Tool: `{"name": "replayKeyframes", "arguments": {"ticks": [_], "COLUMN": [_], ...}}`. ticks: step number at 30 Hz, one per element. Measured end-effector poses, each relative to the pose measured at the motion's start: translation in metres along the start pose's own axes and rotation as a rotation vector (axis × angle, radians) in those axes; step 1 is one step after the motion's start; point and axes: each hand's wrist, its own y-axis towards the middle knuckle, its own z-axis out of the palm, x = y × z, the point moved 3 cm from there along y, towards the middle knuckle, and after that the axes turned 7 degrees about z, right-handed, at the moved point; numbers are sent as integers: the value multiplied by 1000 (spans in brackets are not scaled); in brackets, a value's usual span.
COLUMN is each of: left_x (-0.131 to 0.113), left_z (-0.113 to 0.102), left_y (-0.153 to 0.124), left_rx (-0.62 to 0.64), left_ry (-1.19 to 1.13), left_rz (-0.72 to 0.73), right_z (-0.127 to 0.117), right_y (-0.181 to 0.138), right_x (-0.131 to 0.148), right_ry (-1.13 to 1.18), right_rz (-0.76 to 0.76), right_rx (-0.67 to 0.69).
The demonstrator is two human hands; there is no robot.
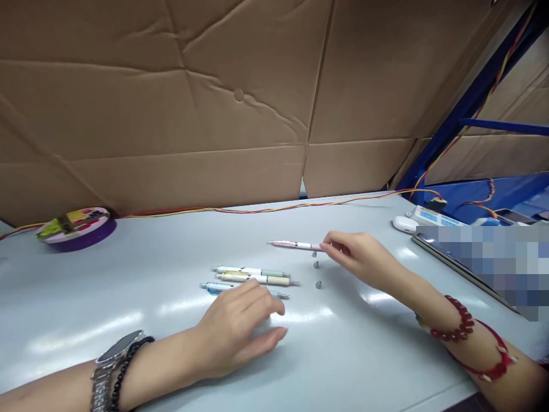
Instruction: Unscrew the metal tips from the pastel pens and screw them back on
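Observation:
My right hand (358,256) pinches the right end of a pink and white pen (294,245) that lies on the pale grey table (128,297). Three small grey cone-shaped tips (316,265) sit just below that pen. My left hand (240,326) rests on the table with its fingers loosely curled, touching the blue pen (214,286), the nearest of three pens lying side by side. The other two are a green pen (251,270) and a beige pen (257,278). Nothing is held in the left hand.
A purple round tape-like roll (77,229) sits at the far left. A red and yellow wire (257,209) runs along the cardboard wall (214,103). At the right lie a white device (405,223), a tablet edge (454,263) and a blue frame (472,97).

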Motion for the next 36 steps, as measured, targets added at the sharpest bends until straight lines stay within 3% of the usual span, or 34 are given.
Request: {"name": "replayKeyframes", "arguments": {"ticks": [3, 6, 11, 16, 19, 22, 25, 27, 31, 36], "left_x": [6, 11, 15, 16, 6, -6, -14, -17, -16, -10], "left_z": [1, 3, 10, 13, 5, -1, 4, 11, 17, 16], "left_y": [2, 4, 2, -1, -4, -9, -14, -13, -6, -2], "left_rx": [-24, 28, 135, 90, -58, -207, -251, -205, -110, -98], "left_ry": [318, 463, 574, 552, 231, -327, -905, -1173, -1382, -1409], "left_rz": [33, -17, -16, 35, 10, -130, -342, -455, -533, -548], "right_z": [2, 5, 9, 14, 11, 0, -8, -8, -2, 2], "right_y": [-6, -9, -14, -15, -16, -21, -32, -39, -45, -42], "right_x": [8, 11, 14, 14, 17, 26, 36, 42, 49, 47], "right_ry": [-61, -103, -84, -74, 59, 336, 558, 659, 743, 744], "right_rz": [-66, -136, -218, -242, -293, -387, -467, -496, -501, -451], "right_rx": [91, 171, 253, 276, 195, 7, -115, -89, 24, -13]}}
